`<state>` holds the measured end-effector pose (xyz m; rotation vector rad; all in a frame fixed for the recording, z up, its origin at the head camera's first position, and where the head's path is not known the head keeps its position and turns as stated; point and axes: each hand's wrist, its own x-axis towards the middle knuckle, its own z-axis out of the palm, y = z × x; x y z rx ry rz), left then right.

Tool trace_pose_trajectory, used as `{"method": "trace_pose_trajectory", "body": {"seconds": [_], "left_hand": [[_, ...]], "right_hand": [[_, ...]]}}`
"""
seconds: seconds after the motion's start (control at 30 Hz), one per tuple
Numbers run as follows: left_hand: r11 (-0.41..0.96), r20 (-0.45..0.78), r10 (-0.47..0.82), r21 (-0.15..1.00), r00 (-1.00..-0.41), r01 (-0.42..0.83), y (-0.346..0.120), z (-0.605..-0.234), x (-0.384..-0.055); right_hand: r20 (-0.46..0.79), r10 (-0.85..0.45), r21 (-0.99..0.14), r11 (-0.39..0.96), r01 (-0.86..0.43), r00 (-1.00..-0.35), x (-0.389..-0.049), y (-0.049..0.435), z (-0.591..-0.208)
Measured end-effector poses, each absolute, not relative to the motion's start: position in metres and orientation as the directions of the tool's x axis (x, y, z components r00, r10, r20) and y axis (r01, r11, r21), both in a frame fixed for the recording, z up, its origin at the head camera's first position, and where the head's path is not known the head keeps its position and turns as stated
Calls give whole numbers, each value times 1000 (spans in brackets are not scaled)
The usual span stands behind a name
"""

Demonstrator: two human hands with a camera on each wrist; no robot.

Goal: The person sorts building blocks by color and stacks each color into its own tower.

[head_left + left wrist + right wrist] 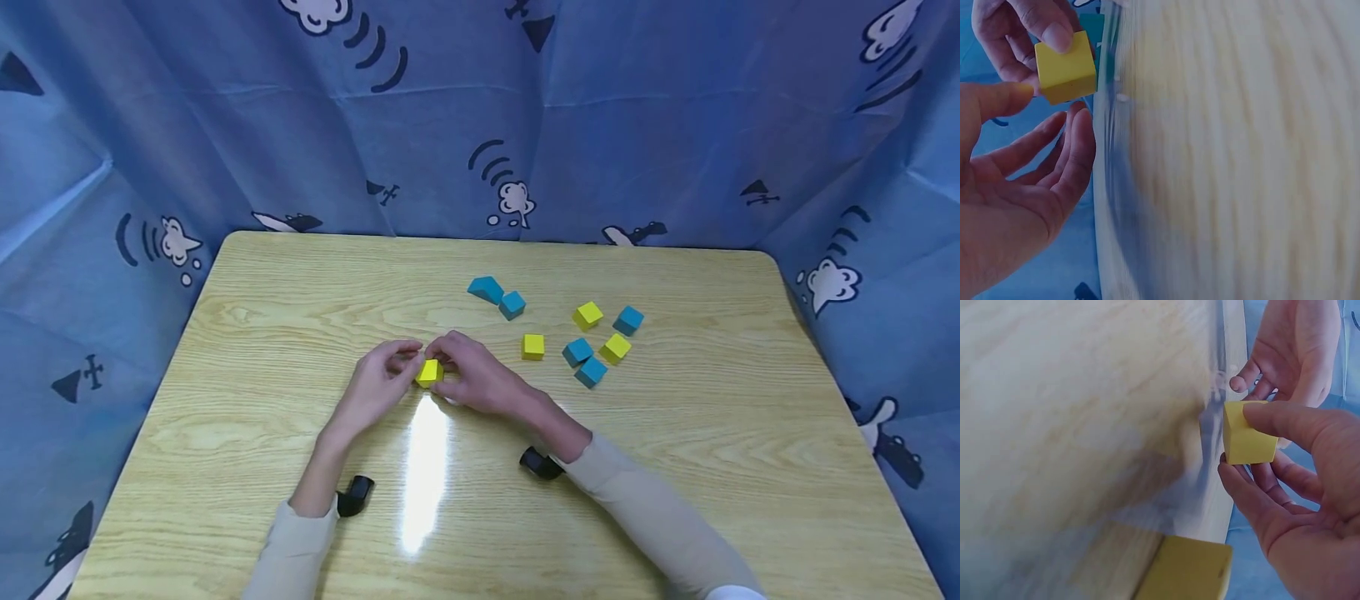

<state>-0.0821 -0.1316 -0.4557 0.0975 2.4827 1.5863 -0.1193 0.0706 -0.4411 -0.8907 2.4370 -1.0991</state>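
Note:
My right hand [480, 377] pinches a yellow cube [430, 373] between its thumb and fingers, over the middle-left of the table. In the right wrist view, the thumb presses on one face of the yellow cube [1249, 440] and the fingertips hold it from below. Close on the cube's left is my left hand [384, 379], its fingers loosely bent. The left wrist view shows the left thumb at the cube's [1065, 70] edge and the left fingertips just below it; whether they touch it I cannot tell.
Right of the hands lie loose yellow cubes [533, 347] and blue cubes [591, 372]. Farther back, a blue wedge-shaped block [486, 289] sits beside another blue cube [512, 305]. A patterned blue curtain [450, 125] surrounds the wooden table [262, 333].

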Motion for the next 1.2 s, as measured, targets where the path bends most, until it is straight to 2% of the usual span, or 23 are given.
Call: {"method": "trace_pose_trajectory", "body": {"seconds": [0.33, 0.63, 0.9, 1.2], "left_hand": [[448, -88, 294, 892, -952, 55, -142, -455, -75], [423, -80, 370, 901, -926, 91, -150, -456, -73], [402, -92, 387, 912, -918, 78, -151, -455, -71], [405, -112, 387, 912, -915, 60, -150, -455, -71]], "right_hand": [[-33, -665, -764, 498, -411, -746, -111, 70, -447], [-2, -685, -758, 476, -446, -729, -106, 67, -448], [-13, -669, -769, 481, -420, -743, -104, 67, -451], [-38, -684, -769, 486, -415, -729, -107, 74, -447]]}}
